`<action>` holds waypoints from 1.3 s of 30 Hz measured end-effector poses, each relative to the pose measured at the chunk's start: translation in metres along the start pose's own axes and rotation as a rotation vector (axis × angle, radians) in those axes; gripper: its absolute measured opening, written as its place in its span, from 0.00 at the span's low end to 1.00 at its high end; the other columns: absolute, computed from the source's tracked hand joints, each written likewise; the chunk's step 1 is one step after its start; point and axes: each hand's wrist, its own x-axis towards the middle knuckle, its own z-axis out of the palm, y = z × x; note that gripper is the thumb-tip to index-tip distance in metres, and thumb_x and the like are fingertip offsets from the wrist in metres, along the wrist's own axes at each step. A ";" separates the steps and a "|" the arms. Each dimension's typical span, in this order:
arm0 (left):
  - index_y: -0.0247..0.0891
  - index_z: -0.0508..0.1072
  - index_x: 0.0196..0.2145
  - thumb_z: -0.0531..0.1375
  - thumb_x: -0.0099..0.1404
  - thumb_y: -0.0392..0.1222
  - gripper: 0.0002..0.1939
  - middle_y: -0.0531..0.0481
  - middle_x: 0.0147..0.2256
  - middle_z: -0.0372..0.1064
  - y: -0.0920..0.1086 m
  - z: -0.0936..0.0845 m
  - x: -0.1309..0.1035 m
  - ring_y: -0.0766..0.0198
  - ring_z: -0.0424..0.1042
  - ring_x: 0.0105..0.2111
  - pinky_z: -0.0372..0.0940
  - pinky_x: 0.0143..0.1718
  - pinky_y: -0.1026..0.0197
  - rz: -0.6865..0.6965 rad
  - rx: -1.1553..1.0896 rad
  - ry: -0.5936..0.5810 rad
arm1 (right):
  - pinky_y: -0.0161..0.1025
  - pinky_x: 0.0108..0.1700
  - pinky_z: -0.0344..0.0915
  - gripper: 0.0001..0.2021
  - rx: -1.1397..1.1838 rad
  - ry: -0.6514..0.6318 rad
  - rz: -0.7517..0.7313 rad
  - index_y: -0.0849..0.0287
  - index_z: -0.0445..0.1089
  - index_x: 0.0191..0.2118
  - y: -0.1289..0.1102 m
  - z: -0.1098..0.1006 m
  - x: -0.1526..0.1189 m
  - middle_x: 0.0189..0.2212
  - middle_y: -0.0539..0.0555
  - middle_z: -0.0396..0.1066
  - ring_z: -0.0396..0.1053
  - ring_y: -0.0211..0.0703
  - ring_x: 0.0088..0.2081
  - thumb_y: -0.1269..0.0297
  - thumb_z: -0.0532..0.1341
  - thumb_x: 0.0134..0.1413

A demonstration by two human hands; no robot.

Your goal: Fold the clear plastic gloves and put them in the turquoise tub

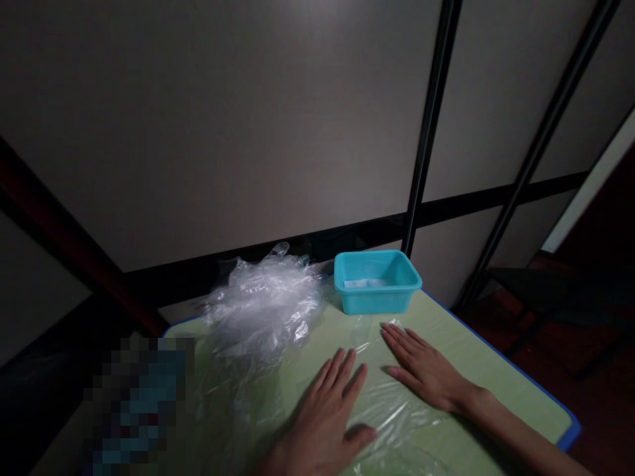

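Observation:
Clear plastic film [397, 413] lies spread over a pale green table top. My left hand [330, 416] rests on it near the bottom centre, palm down, with its fingers spread. To the right, my right hand [424, 370] lies flat on the film, its fingers stretched toward the turquoise basket. Neither hand holds anything. A crumpled heap of clear plastic [268, 301] sits at the back left of the table. Beside it stands the turquoise basket [377, 301], with something white at its bottom.
The green table [520, 390] has a blue edge. Behind it rise large panelled doors [278, 132] with dark frames. A dark chair [560, 297] stands at the right. The lower left holds a pixelated patch.

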 end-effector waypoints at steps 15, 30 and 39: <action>0.33 0.42 0.60 0.51 0.62 0.48 0.34 0.46 0.62 0.27 0.019 -0.013 -0.018 0.56 0.29 0.60 0.36 0.59 0.55 -0.024 0.032 0.052 | 0.46 0.59 0.46 0.25 0.042 0.058 0.132 0.64 0.44 0.61 -0.056 -0.017 -0.029 0.60 0.58 0.42 0.43 0.46 0.60 0.59 0.45 0.61; 0.34 0.39 0.61 0.57 0.55 0.56 0.45 0.46 0.62 0.27 0.032 0.008 -0.020 0.55 0.30 0.60 0.35 0.59 0.54 0.075 -0.047 -0.041 | 0.50 0.59 0.46 0.36 -0.107 -0.008 -0.013 0.67 0.35 0.62 -0.069 0.005 -0.058 0.61 0.60 0.34 0.36 0.51 0.61 0.48 0.47 0.56; 0.38 0.39 0.61 0.62 0.49 0.52 0.50 0.48 0.62 0.28 0.000 0.000 -0.059 0.54 0.31 0.60 0.37 0.58 0.50 -0.067 0.020 -0.073 | 0.51 0.58 0.46 0.38 -0.093 0.007 -0.001 0.66 0.32 0.62 -0.070 0.007 -0.060 0.61 0.61 0.33 0.36 0.53 0.61 0.47 0.47 0.55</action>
